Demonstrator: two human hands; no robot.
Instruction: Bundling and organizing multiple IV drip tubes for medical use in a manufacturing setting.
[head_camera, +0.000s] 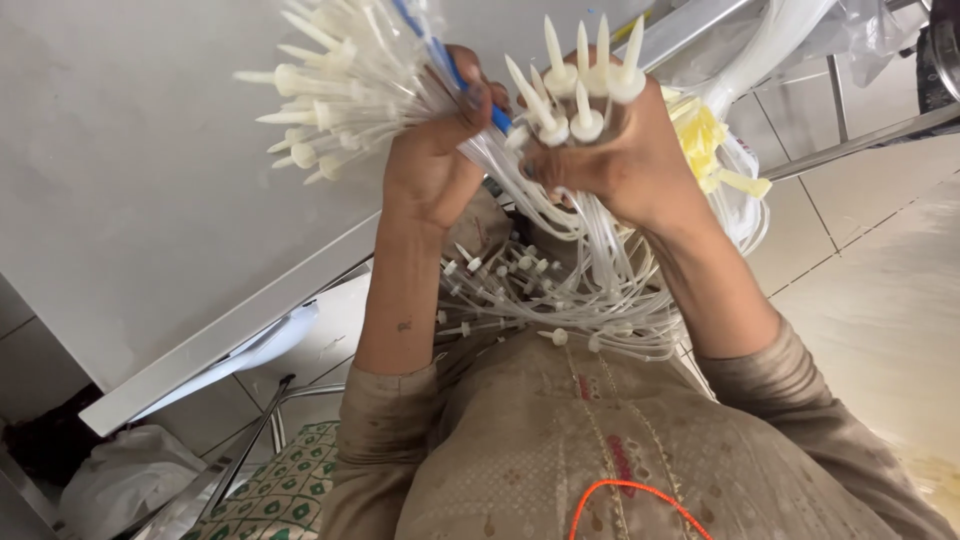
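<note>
You are working above a white table (130, 200) with a metal edge, a tiled floor (880, 270) to the right, and a white chair (255, 345) and patterned cushion (285, 490) beneath. Your left hand (435, 150) is closed round one tube bundle (330, 80) with a blue band (478, 95), its white spikes fanning up and left. Your right hand (625, 160) is clenched on a second bundle (585, 80), spikes pointing straight up, with the tubes' (590, 280) long axis running down to your lap.
</note>
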